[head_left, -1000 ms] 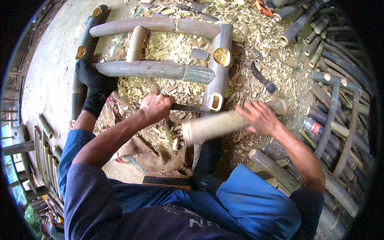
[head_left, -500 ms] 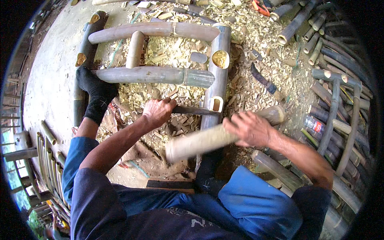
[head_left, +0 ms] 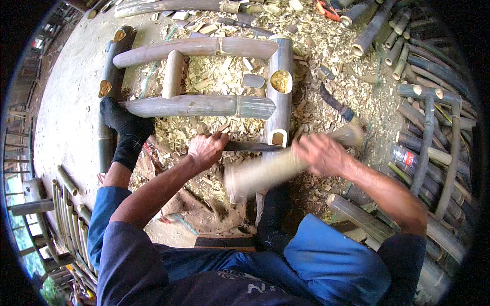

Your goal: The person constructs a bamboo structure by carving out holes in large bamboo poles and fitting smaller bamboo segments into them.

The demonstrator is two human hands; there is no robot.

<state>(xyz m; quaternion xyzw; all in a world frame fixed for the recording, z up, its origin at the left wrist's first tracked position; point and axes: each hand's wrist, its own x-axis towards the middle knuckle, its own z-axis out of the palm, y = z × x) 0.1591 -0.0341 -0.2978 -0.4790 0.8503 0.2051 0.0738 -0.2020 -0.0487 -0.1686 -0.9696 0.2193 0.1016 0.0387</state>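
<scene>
My left hand (head_left: 207, 149) is closed around the handle end of a dark-bladed knife (head_left: 250, 146). The blade lies flat across a thick bamboo pole (head_left: 279, 115), along the near edge of a squarish hole (head_left: 278, 138) cut in it. In my right hand (head_left: 321, 155) is a pale bamboo club (head_left: 260, 178), smeared by motion, slanting over the pole just on the near side of the blade. Two bamboo rails (head_left: 196, 106) run left from the pole to a darker pole (head_left: 118, 61), joined by a short upright piece (head_left: 173, 74). My socked foot (head_left: 125, 122) rests against the darker pole.
Wood chips (head_left: 306, 97) cover the ground around the frame. A curved tool with a dark blade (head_left: 334, 99) lies right of the pole. Stacked bamboo (head_left: 439, 66), a small bamboo frame (head_left: 429, 137) and a plastic bottle (head_left: 404, 155) are at the right. More bamboo lengths (head_left: 66, 214) stand lower left.
The club in my right hand has moved up and to the right, closer to the knife blade. My left hand keeps its grip at the hole's edge. The whole view has shifted slightly.
</scene>
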